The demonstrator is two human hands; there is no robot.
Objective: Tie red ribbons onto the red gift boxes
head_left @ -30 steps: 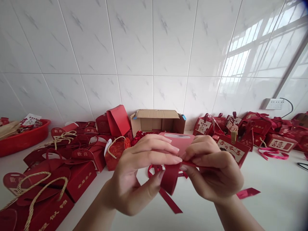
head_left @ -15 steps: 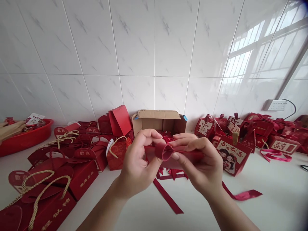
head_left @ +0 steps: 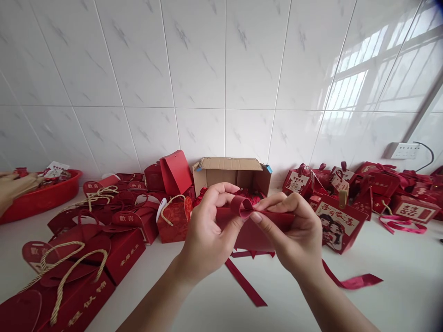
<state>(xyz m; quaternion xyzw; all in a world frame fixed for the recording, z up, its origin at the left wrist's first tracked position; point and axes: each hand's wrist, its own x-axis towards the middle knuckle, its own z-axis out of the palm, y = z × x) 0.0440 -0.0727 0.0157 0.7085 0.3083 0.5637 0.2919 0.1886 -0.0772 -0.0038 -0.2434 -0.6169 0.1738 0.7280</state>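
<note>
Near the middle of the view, my left hand (head_left: 212, 235) pinches a dark red ribbon (head_left: 238, 203), which curls up in a small round loop. The fingers of my right hand (head_left: 297, 235) are closed on the same ribbon where it gathers at the loop's right side. Just behind and below the loop is a plain red paper box (head_left: 259, 236), partly covered by both hands. One flat ribbon tail slants down over the white table below my hands; another satin tail lies to the right of my right wrist.
An open cardboard carton (head_left: 231, 163) with red pieces stands against the tiled wall. Red gift boxes (head_left: 131, 251) with rope handles crowd the left, and more gift boxes (head_left: 341, 221) stand right. Far left, what looks like another person's hand (head_left: 17, 189) is at a red basin (head_left: 51, 200).
The ribbon loop and both hands have shifted slightly right and up in view, and the red box behind shows more plainly. The whole scene has shifted slightly right. Both hands keep hold.
</note>
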